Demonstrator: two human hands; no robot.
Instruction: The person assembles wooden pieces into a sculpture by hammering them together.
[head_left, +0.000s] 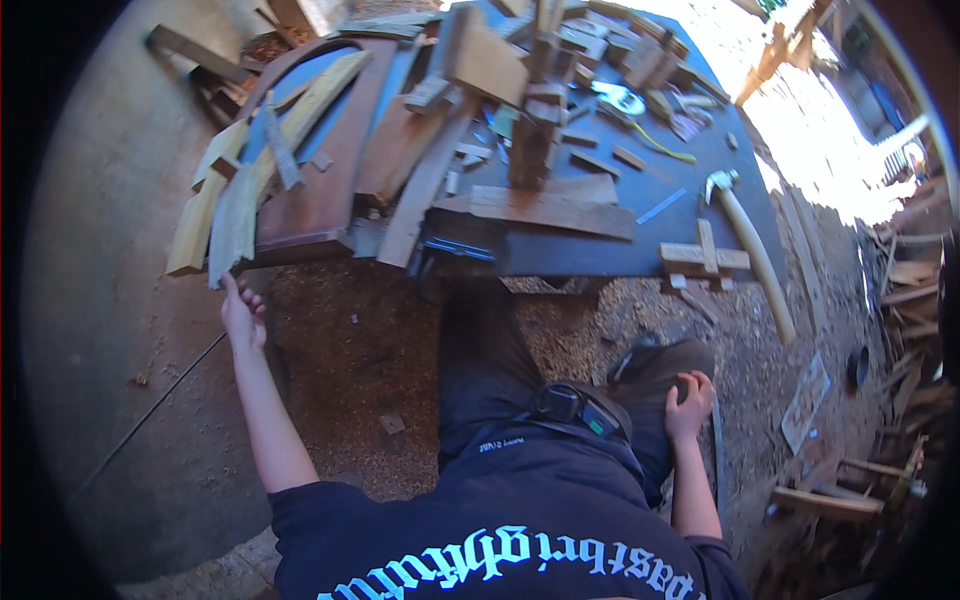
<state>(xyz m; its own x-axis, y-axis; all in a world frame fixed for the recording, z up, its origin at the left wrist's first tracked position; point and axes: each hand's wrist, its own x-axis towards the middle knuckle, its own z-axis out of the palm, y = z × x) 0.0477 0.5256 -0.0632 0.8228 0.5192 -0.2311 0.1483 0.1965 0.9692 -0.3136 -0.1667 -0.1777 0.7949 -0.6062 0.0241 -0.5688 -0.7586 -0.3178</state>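
My left hand (243, 312) is at the table's near left corner. Its index finger reaches the near end of a weathered grey-green wooden board (233, 225), apparently pinching it; the other fingers are loosely curled, and the thumb's grip is hard to make out. That board slants over the edge beside a paler yellowish plank (193, 232). On my right thigh rests my right hand (690, 405), holding nothing, fingers apart. Nearest to it on the table are a small wooden cross-shaped piece (706, 258) and a claw hammer (752, 245), whose wooden handle juts past the edge.
Wood offcuts crowd the dark table (690, 215). A brown arched wooden panel (310, 205) lies left, a wooden post (535, 140) stands mid-table, and a tape measure (620, 98) lies behind. Shavings cover the ground (340, 400); scrap wood (825, 503) lies at right.
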